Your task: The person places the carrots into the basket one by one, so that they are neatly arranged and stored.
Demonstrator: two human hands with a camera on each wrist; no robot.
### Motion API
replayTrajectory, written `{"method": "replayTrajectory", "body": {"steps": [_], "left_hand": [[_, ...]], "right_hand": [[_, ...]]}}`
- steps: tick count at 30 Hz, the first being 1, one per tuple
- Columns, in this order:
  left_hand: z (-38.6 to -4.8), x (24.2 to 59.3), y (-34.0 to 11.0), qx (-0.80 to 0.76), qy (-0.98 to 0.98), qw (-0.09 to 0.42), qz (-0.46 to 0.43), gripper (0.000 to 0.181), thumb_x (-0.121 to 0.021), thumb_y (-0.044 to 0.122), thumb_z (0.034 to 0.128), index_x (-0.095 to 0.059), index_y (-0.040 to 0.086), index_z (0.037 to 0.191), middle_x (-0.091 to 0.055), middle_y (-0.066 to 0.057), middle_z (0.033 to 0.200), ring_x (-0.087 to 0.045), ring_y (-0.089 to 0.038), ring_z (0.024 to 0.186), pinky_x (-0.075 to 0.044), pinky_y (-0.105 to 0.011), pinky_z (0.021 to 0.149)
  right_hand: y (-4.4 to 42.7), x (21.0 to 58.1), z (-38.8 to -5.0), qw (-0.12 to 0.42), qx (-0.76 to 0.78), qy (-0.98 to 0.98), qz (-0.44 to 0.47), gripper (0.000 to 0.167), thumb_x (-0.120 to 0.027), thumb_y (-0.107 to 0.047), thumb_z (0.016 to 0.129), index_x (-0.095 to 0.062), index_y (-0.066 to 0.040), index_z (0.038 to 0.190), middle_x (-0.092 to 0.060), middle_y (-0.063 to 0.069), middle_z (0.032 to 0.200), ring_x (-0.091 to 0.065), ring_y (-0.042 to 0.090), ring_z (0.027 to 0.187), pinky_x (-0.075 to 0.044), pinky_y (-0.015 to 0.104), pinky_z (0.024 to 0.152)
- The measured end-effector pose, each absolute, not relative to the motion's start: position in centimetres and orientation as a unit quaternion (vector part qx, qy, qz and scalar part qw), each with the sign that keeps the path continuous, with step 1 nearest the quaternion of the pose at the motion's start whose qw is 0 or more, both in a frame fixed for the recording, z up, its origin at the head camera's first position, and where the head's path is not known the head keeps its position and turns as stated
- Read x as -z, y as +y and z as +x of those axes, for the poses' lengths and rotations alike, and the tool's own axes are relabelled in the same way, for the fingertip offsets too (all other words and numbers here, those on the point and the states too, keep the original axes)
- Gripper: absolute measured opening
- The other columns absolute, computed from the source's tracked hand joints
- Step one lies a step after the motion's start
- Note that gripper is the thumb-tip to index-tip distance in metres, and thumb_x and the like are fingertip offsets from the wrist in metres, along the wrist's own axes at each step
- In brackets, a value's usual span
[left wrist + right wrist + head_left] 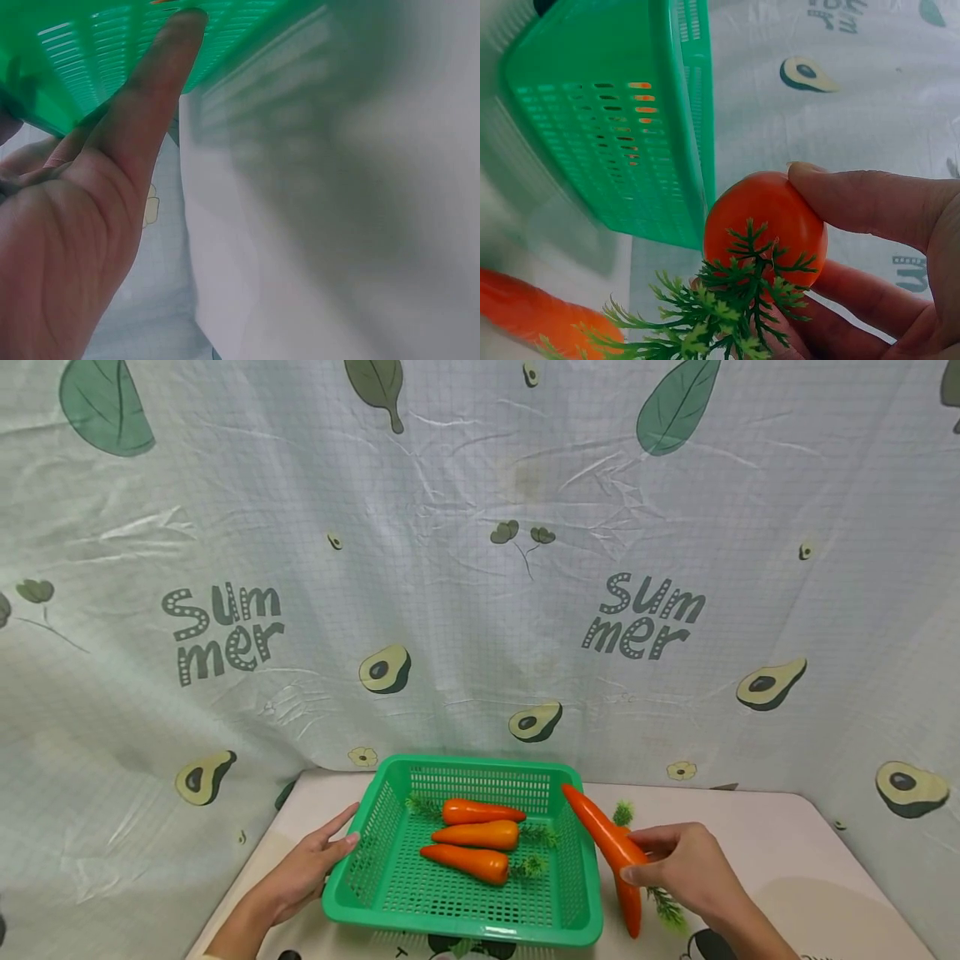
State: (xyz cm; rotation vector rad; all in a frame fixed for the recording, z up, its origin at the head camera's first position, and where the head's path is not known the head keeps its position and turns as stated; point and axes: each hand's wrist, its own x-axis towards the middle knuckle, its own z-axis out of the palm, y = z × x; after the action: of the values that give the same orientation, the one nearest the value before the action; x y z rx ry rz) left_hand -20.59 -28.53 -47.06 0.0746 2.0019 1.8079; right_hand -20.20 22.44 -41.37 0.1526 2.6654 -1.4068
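Observation:
My right hand (686,868) pinches an orange toy carrot (596,818) near its leafy end, thumb on one side and fingers on the other. The carrot's tip reaches the basket's right rim. In the right wrist view its round top (727,217) and green leaves face the camera. Below it another carrot (630,910) lies on the table, partly covered. My left hand (303,868) touches the left side of the green plastic basket (465,931), with a straight finger (154,97) along its slotted wall. Inside lie three carrots (480,835), side by side.
The pale tabletop (772,852) carries dark printed figures near its front edge. A whitish sheet (465,610) printed with avocados, leaves and lettering hangs behind and at both sides. The basket's raised walls surround the three carrots.

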Motion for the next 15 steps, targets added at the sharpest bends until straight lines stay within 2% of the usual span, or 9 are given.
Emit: {"method": "replayTrajectory", "body": {"steps": [15], "left_hand": [[-20.7, 47.1, -28.5, -0.655, 0.721, 0.223, 0.026, 0.082, -0.046, 0.037, 0.1125, 0.009, 0.015, 0.168, -0.047, -0.038, 0.149, -0.072, -0.028, 0.113, -0.062, -0.05, 0.086]], "right_hand": [[21.3, 40.8, -20.1, 0.081, 0.487, 0.869, -0.032, 0.052, -0.094, -0.006, 0.07, -0.076, 0.005, 0.118, -0.079, 0.012, 0.098, -0.07, 0.021, 0.084, -0.062, 0.033, 0.069]]}}
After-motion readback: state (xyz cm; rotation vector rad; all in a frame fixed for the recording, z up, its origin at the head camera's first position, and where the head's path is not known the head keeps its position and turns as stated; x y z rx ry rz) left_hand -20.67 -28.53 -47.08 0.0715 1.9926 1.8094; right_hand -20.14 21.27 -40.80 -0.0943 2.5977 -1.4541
